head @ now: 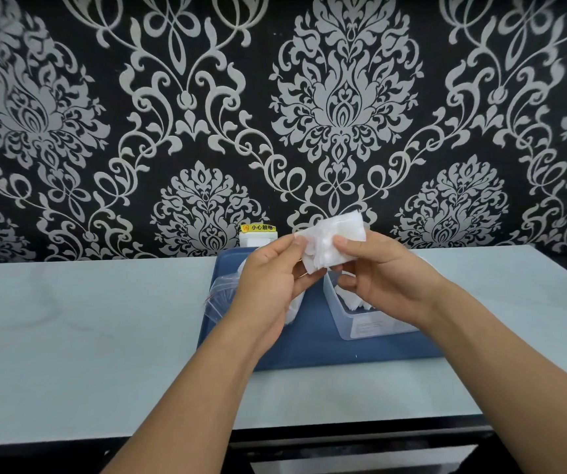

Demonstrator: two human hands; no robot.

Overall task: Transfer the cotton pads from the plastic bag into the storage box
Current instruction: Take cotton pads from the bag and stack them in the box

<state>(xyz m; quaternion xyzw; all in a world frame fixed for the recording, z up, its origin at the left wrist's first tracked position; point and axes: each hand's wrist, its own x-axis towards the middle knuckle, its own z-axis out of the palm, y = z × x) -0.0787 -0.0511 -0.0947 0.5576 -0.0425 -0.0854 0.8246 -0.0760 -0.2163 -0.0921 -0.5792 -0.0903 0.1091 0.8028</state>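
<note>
A bunch of white square cotton pads is held up in the air above the blue tray. My left hand pinches its left edge and my right hand grips its right side with thumb on top. Below my right hand stands the clear storage box on the tray, with several white pads inside. The clear zip plastic bag lies at the tray's left edge, mostly hidden behind my left hand.
The tray sits on a pale countertop against a black wall with grey damask pattern. A white socket with a yellow warning label is on the wall behind the tray. The counter's front edge runs just below my forearms.
</note>
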